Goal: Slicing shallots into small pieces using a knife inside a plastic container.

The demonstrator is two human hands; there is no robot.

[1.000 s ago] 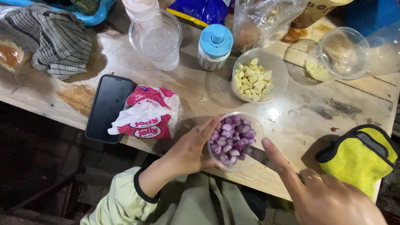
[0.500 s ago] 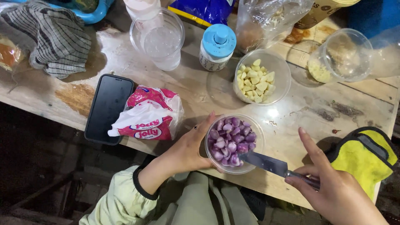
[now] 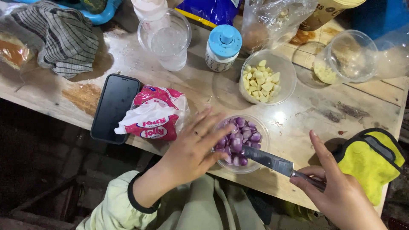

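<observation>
Shallots (image 3: 238, 140) fill the bowl (image 3: 260, 164); my left hand (image 3: 194, 149), fingers spread, rests at its nine o'clock rim. My right hand (image 3: 336, 196), clamped on the knife (image 3: 277, 164) at four o'clock, should keep the blade low and clear of those fingers.

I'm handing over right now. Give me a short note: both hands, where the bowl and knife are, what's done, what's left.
Left hand: open, fingers spread over the bowl of purple shallots at the table's near edge.
Right hand: gripping the knife, blade tip reaching over the bowl's rim.
Done: the shallots in the bowl look peeled; a bowl of garlic cloves behind it too.
Left: no shallot is out or cut yet.
</observation>
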